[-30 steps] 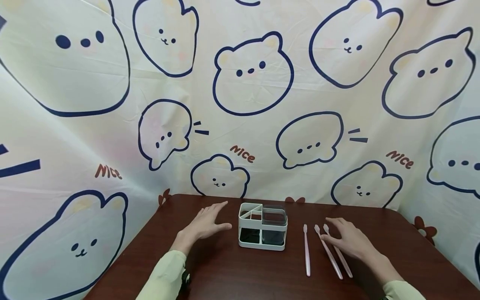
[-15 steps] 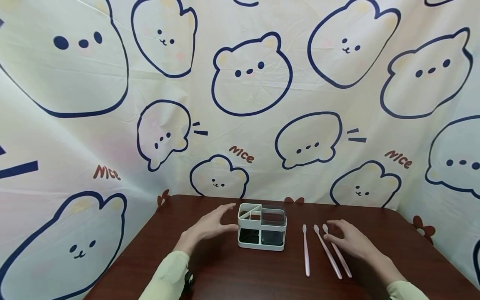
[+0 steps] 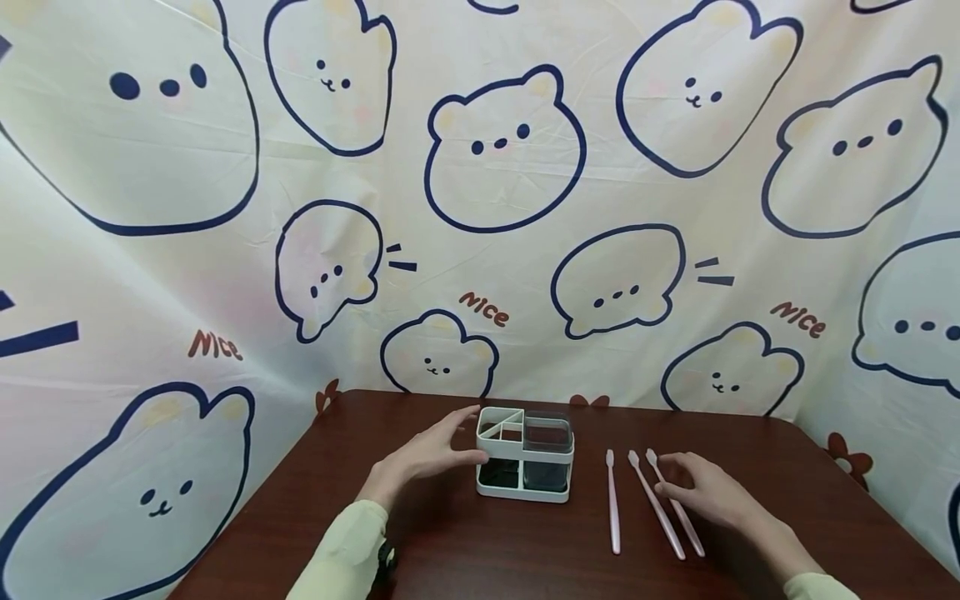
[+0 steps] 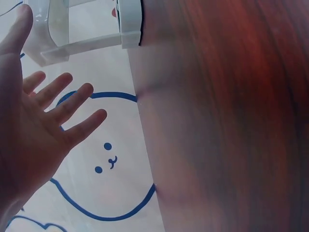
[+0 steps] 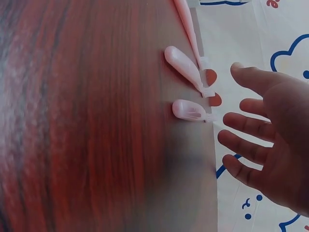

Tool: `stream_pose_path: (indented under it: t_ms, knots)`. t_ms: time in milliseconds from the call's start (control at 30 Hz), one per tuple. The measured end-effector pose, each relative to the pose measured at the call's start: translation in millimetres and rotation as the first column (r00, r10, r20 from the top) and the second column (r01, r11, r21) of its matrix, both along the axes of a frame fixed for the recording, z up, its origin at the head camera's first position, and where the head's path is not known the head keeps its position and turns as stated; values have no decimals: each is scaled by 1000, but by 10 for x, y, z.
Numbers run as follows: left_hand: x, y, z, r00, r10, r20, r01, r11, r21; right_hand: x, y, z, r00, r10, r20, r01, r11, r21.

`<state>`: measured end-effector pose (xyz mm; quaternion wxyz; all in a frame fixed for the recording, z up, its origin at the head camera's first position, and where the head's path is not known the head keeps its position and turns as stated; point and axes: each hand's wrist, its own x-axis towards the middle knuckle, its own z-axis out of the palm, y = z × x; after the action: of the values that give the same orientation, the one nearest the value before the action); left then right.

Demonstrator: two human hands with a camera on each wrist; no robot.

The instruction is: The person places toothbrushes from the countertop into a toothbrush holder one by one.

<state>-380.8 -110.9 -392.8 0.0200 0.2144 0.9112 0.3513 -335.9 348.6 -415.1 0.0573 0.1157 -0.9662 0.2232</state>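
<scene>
A white organizer (image 3: 525,457) with divided compartments and a clear cup section stands upright on the table. My left hand (image 3: 427,457) is at its left side, fingers spread, the thumb overlapping its left edge in the head view. The left wrist view has the organizer's frame (image 4: 130,24) at the top, beyond the spread fingers. To the right lie three pale pink toothbrushes, heads pointing away: a left one (image 3: 613,508), a middle one (image 3: 660,510) and a right one (image 3: 687,525). My right hand (image 3: 708,490) hovers by the right toothbrush with loosely bent fingers, holding nothing.
The dark brown wooden table (image 3: 480,558) ends at a pale cloth backdrop (image 3: 510,267) printed with cartoon bear outlines. The cloth also rises along the left and right sides of the table.
My left hand has moved right, up to the organizer's left side. My right hand has shifted slightly right and nearer to me. The organizer and toothbrushes stay where they were.
</scene>
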Motion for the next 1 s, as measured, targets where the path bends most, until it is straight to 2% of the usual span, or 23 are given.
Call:
stream_pose_path:
  t_ms: [367,533,733,833,1000]
  knots:
    - [-5,103,73,999,-35,9,35,999,16,7,55,-16,998,58,-1,-58,998,-18]
    - [-38,137,48,999,-45,14,45,999,18,1,77,-46,998,50,32,-49,999,-18]
    - [-74,164,-43,998,-59,15,58,998,39,11,101,-106,994,38,99,-33,998,-52]
    - [-86,169,-72,998,-58,17,57,996,64,1,109,-124,994,34,100,-29,998,-47]
    - [-82,188,-41,998,-63,24,60,994,86,-1,106,-89,995,24,92,-21,999,-36]
